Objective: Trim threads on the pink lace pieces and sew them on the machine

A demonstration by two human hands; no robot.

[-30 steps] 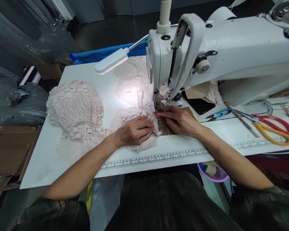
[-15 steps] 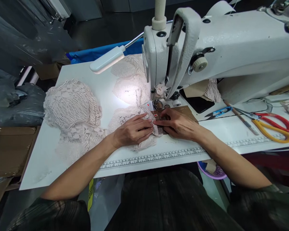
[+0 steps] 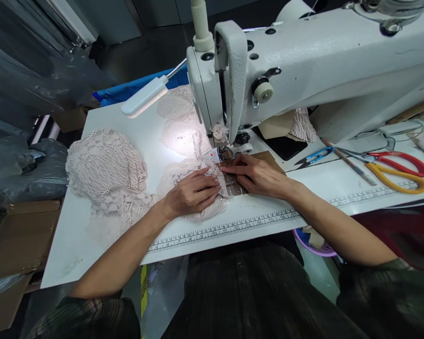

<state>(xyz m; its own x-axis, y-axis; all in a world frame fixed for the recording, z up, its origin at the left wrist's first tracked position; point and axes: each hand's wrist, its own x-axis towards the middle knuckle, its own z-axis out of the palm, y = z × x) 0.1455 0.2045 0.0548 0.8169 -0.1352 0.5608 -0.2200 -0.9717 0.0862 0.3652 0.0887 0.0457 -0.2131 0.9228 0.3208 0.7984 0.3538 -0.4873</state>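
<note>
My left hand (image 3: pixel 194 192) lies flat, fingers stretched and slightly apart, on a piece of pale pink lace fabric (image 3: pixel 171 175) in front of the sewing machine's presser foot (image 3: pixel 221 153). My right hand (image 3: pixel 259 176) is closed, its fingertips at the right edge of the same lace; exactly how they grip it is partly hidden. Beneath my right hand is a brown plate (image 3: pixel 268 160) on the machine bed. The lace runs back past the needle area in several gathered sections. The white sewing machine (image 3: pixel 304 70) stands over it.
A heap of lace (image 3: pixel 106 160) lies on the left of the white table (image 3: pixel 63 245). A lamp (image 3: pixel 144 96) lights the needle area. At the right are blue thread snips (image 3: pixel 316 156), scissors (image 3: pixel 397 174) with red and yellow handles, and a dark phone-like slab (image 3: pixel 286 147). A ruler strip (image 3: pixel 229 230) follows the front edge.
The view has shifted, so the machine appears further left. My right fingertips have moved slightly at the lace's right edge; my left hand stays flat on the lace.
</note>
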